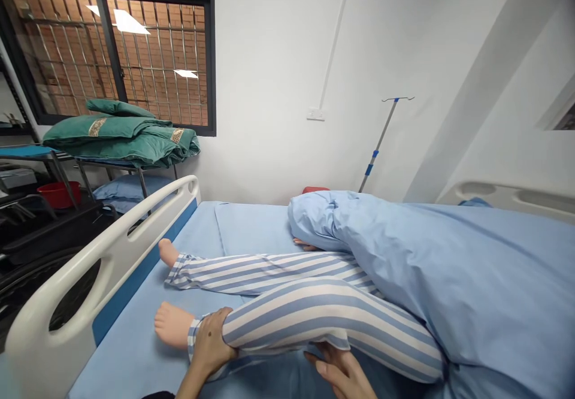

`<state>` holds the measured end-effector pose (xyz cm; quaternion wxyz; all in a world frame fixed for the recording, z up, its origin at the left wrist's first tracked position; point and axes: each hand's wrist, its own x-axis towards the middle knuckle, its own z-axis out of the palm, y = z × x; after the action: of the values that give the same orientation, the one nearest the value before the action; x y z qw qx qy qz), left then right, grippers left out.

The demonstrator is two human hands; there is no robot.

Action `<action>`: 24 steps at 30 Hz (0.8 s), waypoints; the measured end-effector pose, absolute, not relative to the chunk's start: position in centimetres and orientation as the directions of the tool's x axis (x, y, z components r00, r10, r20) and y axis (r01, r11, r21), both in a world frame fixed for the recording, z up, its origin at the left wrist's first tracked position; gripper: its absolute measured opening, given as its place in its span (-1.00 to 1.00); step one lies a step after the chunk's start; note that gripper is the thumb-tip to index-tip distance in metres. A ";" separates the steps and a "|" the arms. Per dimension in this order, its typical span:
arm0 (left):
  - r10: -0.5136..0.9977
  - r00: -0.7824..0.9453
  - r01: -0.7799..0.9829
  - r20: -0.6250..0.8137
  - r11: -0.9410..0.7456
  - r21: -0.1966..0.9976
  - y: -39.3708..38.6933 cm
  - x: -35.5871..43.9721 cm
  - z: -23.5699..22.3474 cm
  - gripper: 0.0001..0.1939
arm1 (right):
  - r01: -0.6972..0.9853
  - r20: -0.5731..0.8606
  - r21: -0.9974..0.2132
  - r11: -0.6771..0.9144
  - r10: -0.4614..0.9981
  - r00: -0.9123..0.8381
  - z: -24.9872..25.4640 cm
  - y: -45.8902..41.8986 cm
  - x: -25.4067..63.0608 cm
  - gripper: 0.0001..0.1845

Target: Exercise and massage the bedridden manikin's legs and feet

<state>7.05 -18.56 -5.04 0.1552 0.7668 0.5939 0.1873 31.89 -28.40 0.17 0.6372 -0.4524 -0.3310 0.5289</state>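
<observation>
A figure in blue-and-white striped trousers, its smooth feet like a manikin's, lies on the bed. Its nearer leg (287, 315) is bent with the knee raised; the farther leg (260, 270) lies straight. My left hand (211, 340) is wrapped round the nearer leg just above the bare foot (174, 325). Under the bent knee is my right hand (345, 372), touching the hanging trouser cloth, with fingers stretched out and partly hidden behind it. A light blue quilt (404, 261) covers the figure from the thighs up; part of the figure's hand (305, 244) peeks out from its edge.
A cream footboard (101, 261) bounds the bed at left, with a wheelchair wheel (40, 285) beyond it. Green folded bedding (121, 135) is piled below the barred window. An IV pole (380, 141) stands behind the bed, and the headboard (516, 195) is at right.
</observation>
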 end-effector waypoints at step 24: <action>0.919 0.378 0.921 0.108 -0.385 0.051 -20.9 -2.1 4.4 -0.44 | -0.720 -0.369 -0.665 -0.200 0.926 0.083 -7.7 -28.9 25.6 -0.62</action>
<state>-2.08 -20.94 4.44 -0.0086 0.8301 0.5544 0.0592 25.59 -28.92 -7.68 0.6189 -0.3979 -0.1295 0.6648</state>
